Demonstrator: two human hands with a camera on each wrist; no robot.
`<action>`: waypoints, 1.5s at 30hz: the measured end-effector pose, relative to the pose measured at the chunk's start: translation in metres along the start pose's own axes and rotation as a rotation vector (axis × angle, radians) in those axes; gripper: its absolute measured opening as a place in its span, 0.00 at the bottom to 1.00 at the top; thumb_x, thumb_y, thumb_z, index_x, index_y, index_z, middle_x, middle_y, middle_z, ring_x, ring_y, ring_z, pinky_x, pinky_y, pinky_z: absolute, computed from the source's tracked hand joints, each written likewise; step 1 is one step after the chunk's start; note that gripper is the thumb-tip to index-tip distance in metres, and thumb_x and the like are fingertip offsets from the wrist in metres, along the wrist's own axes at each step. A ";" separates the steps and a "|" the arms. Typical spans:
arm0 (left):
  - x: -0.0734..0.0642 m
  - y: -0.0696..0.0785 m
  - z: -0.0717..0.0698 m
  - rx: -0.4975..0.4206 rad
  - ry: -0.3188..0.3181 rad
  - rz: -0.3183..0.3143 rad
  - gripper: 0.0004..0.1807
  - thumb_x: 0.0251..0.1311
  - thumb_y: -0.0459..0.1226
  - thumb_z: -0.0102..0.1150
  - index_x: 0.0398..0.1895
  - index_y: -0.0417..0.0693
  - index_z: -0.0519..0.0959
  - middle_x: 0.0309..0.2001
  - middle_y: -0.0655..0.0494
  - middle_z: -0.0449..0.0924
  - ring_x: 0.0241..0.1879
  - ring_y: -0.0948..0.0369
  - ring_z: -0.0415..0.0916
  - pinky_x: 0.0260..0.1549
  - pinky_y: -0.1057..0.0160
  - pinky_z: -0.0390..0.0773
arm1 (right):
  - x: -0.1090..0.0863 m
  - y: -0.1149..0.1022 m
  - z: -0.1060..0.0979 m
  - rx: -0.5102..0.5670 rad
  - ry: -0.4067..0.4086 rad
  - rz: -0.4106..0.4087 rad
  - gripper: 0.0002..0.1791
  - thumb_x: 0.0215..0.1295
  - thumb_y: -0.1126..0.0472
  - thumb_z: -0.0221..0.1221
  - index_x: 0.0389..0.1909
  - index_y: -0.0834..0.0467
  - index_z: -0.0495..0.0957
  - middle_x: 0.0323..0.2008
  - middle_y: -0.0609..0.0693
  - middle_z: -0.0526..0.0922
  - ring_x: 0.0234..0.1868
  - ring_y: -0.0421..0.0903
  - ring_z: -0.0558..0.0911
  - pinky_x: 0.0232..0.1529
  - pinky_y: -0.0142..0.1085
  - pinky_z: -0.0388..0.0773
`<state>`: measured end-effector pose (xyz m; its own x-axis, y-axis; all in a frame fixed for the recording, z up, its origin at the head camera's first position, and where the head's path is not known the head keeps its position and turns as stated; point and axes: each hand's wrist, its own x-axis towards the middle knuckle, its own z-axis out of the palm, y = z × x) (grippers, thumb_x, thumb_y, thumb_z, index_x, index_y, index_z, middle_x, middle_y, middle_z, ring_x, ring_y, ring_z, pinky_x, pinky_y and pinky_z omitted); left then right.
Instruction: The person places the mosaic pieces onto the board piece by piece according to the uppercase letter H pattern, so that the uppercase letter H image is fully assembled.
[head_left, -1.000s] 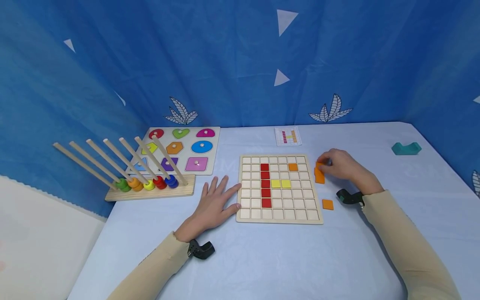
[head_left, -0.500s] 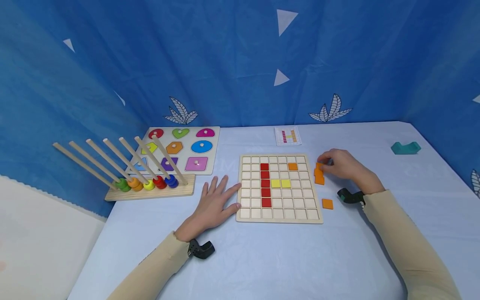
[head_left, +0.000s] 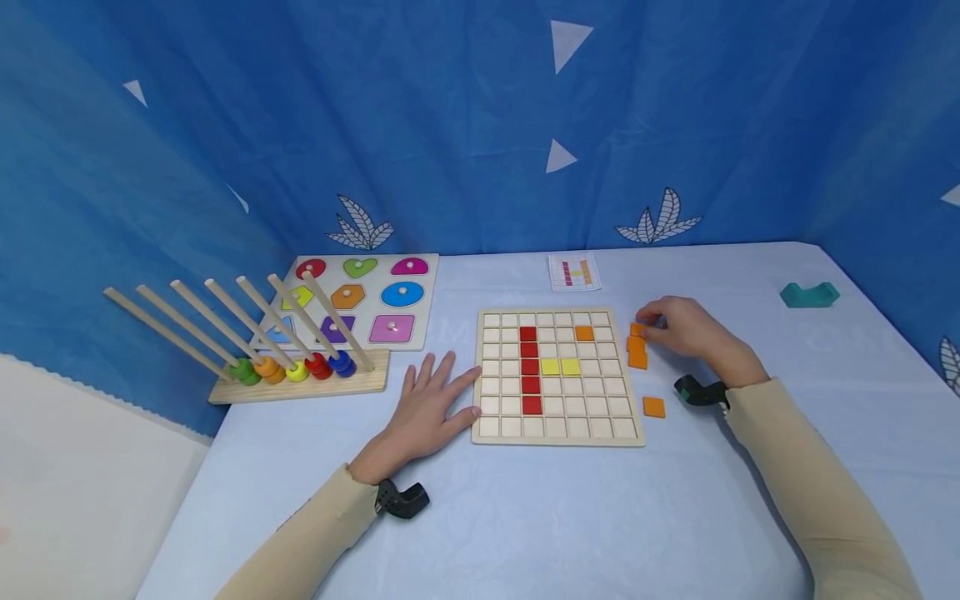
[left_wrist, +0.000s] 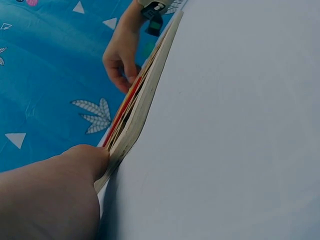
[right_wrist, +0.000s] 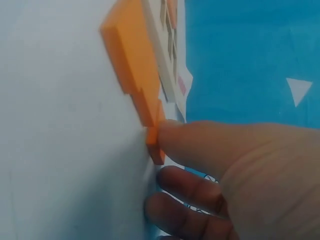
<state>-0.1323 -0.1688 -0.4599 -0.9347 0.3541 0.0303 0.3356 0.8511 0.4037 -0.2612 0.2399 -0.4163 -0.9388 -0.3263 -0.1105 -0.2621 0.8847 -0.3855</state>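
Note:
A wooden grid board (head_left: 553, 440) lies on the table, holding a column of red tiles (head_left: 531, 385), two yellow tiles (head_left: 560, 367) and one orange tile (head_left: 584, 333). My left hand (head_left: 427, 408) lies with fingers spread at the board's left edge, thumb and index finger touching it. Beyond the right edge, my right hand (head_left: 686, 329) pinches the farthest orange tile (right_wrist: 154, 145) of a short overlapping row; its thumb lies on that tile and the index finger is hidden in the right wrist view. The nearer orange tiles (head_left: 637, 357) of that row lie just below the fingertips.
A single orange tile (head_left: 654, 407) lies closer to me, right of the board. Behind the board is a pattern card (head_left: 574, 272). At the left stand a peg rack (head_left: 367, 382) with coloured rings and a shape puzzle (head_left: 427, 308). A teal block (head_left: 810, 295) sits far right.
The row of orange tiles beside my right hand has spread apart, with the farthest one now showing separately. My right hand has barely shifted; my left hand has stayed still.

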 end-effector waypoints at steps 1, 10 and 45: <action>0.000 0.000 0.000 0.001 0.002 0.002 0.34 0.69 0.56 0.55 0.76 0.60 0.67 0.81 0.38 0.52 0.81 0.33 0.39 0.73 0.26 0.39 | 0.000 0.000 0.000 -0.001 0.004 0.002 0.18 0.67 0.65 0.63 0.54 0.71 0.81 0.46 0.66 0.84 0.44 0.57 0.78 0.55 0.56 0.78; 0.000 0.000 0.002 0.002 -0.004 -0.002 0.34 0.69 0.56 0.55 0.76 0.60 0.67 0.81 0.38 0.52 0.81 0.33 0.39 0.73 0.27 0.39 | -0.003 0.000 0.002 -0.033 0.041 -0.040 0.20 0.64 0.63 0.65 0.54 0.71 0.82 0.44 0.65 0.83 0.43 0.57 0.78 0.51 0.54 0.79; 0.001 -0.001 0.001 0.009 -0.008 0.000 0.34 0.69 0.56 0.54 0.77 0.60 0.66 0.81 0.38 0.52 0.81 0.33 0.39 0.73 0.26 0.39 | -0.006 -0.017 0.000 0.025 0.036 -0.110 0.17 0.68 0.63 0.64 0.54 0.66 0.81 0.47 0.61 0.84 0.43 0.53 0.78 0.51 0.51 0.82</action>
<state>-0.1330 -0.1690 -0.4608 -0.9337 0.3574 0.0234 0.3370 0.8546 0.3950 -0.2513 0.2268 -0.4097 -0.9121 -0.4086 -0.0335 -0.3589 0.8353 -0.4166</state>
